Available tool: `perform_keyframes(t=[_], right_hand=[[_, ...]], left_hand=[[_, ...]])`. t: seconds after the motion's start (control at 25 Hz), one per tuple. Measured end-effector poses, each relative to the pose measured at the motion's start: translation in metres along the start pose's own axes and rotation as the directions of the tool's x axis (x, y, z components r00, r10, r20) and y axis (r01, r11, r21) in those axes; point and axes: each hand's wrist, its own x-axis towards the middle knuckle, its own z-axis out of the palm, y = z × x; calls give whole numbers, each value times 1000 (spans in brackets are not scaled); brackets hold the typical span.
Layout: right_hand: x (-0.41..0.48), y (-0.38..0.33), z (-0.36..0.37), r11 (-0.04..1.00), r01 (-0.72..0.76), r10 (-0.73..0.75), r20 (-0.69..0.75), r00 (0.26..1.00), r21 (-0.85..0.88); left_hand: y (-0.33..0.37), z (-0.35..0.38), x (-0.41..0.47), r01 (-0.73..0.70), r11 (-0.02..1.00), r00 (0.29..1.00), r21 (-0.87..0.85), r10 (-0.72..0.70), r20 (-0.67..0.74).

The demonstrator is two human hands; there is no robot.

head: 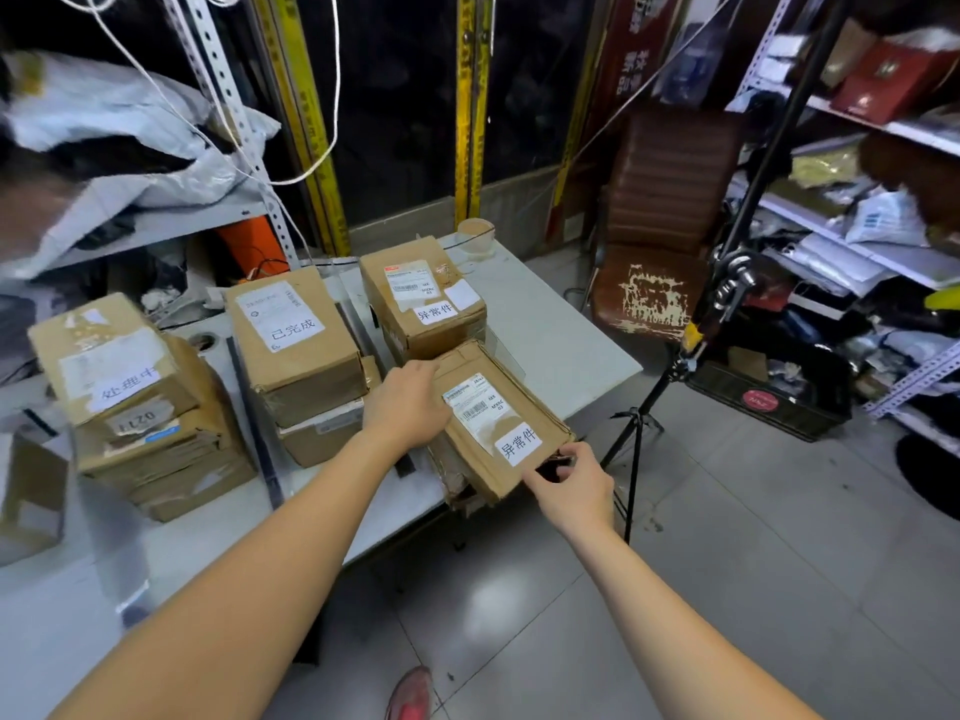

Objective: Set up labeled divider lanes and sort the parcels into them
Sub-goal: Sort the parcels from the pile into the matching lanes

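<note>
Parcel (498, 433) labelled 异常件: left hand (408, 402) flat on it, right hand (574, 483) pinching its corner.

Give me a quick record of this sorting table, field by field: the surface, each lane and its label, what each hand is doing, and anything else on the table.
surface: white table
left lane: stacked boxes, top label 处理中
middle lane: box labelled 已完成, on another box
right lane, back: box labelled 异常件
right lane, front: flat parcel labelled 异常件, on a crushed box at the table edge
dividers: dark strips between lanes
left hand: resting on the parcel's left edge
right hand: fingers at its near right corner
other: tape roll at the far edge
</note>
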Motion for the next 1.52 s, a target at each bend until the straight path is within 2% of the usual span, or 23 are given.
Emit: perform_keyframes(t=[0.12, 0.24, 0.4, 0.6, 0.72, 0.92, 1.08, 1.32, 1.52], right_hand=[[-6, -7, -6, 989, 107, -109, -18, 994, -102], [-14, -38, -2, 916, 349, -337, 95, 937, -199], [-43, -108, 28, 730, 647, -576, 312, 756, -221], [-121, -182, 95, 498, 840, -693, 483, 536, -216], [-181, -216, 151, 393, 906, -716, 567, 409, -157], [-308, -251, 257, 300, 948, -705, 644, 296, -108], [-395, -259, 338, 275, 957, -653, 712, 258, -94], [-483, -255, 451, 324, 944, -572, 784, 241, -55], [-530, -250, 554, 381, 925, -471, 859, 202, -9]], left_hand=[[4, -9, -27, -4, 999, 999, 35, 5, -38], [-10, -35, -60, 79, 993, 987, 93, -65, -147], [-59, -87, -121, 235, 960, 949, 154, -192, -252], [-149, -138, -230, 460, 876, 850, 146, -388, -356], [-215, -157, -303, 562, 820, 779, 107, -483, -399], [-331, -180, -438, 682, 731, 682, 31, -621, -386], [-413, -192, -532, 747, 665, 622, -1, -700, -351], [-511, -187, -627, 815, 558, 506, -156, -816, -279], [-594, -165, -669, 882, 399, 373, -252, -916, -146]])
